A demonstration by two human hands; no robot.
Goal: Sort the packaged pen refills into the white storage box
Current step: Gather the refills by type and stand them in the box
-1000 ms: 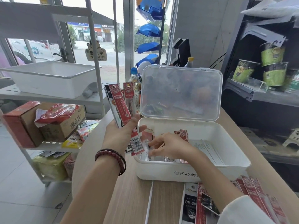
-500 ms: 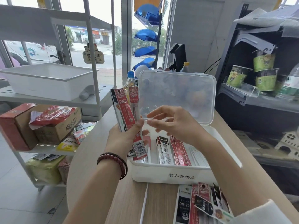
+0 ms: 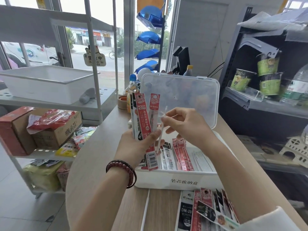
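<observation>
While the left hand (image 3: 133,147) grips red-and-white refill packs (image 3: 142,117), the right hand (image 3: 186,128) pinches a thin white stick (image 3: 160,135); at five o'clock, a black pack (image 3: 186,212) reads "DM-20" (also "0.5").

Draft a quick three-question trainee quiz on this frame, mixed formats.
1. True or false: the lid of the white storage box stands open.
2. Which grips the bundle of refill packs? A) left hand B) right hand C) neither
3. Fill in: the right hand pinches a thin ____ stick.
Key: 1 true; 2 A; 3 white.
</observation>
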